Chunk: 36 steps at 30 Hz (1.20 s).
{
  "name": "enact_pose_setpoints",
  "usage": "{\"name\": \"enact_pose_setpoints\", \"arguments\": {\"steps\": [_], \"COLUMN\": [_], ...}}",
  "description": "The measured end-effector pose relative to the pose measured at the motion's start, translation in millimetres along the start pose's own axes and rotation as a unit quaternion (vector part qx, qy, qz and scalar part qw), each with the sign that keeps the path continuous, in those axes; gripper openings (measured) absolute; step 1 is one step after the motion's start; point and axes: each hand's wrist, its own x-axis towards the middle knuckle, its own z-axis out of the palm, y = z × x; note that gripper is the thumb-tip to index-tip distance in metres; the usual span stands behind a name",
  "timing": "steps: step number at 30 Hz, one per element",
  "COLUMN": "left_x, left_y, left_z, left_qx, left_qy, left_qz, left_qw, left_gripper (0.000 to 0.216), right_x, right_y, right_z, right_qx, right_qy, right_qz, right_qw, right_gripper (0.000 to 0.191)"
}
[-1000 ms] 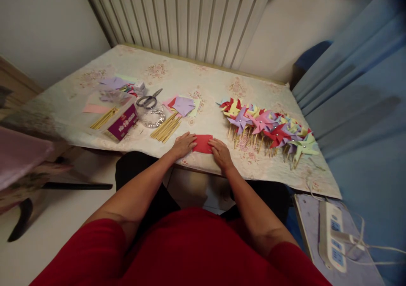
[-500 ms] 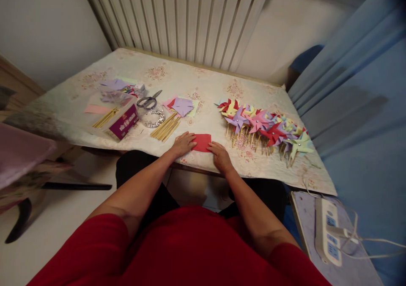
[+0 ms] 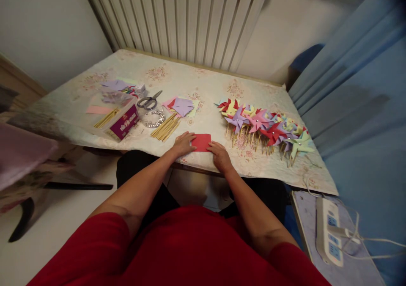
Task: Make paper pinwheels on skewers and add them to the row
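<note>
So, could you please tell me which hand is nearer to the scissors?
Left. The left hand is to the right of the scissors and closer to the body, at the left side of the red paper; the right hand is farther off, at the paper's right side.

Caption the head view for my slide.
Left hand and right hand touch a flat red paper sheet near multicoloured star-shaped paper pinwheels.

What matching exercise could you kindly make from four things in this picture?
1. Red sheet
2. Scissors
3. Pinwheels
4. Power strip

A. Many-coloured, on the right side of the table
B. White, with a plug in it
C. Between the left hand and right hand, touching both
D. Beside the beads

Pairs: 1-C, 2-D, 3-A, 4-B
</note>
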Motion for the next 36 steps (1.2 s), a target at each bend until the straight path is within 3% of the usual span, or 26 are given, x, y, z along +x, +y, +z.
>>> {"name": "enact_pose_setpoints", "arguments": {"steps": [10, 19, 36], "left_x": [1, -2, -4], "left_y": [-6, -7, -5], "left_z": [3, -2, -7], "left_qx": [0.002, 0.013, 0.003], "left_qy": [-0.006, -0.035, -0.061], "left_qz": [0.018, 0.031, 0.027], "left_qw": [1.0, 0.999, 0.998], "left_gripper": [0.068, 0.07, 0.073], "right_x": [-10, -23, -34], "right_y": [9, 9, 23], "right_z": [3, -9, 0], "right_qx": [-0.045, -0.086, -0.052], "right_qy": [-0.036, -0.076, 0.002], "right_qz": [-0.045, -0.063, -0.082], "right_qw": [0.997, 0.991, 0.995], "right_gripper": [0.06, 0.061, 0.046]}}
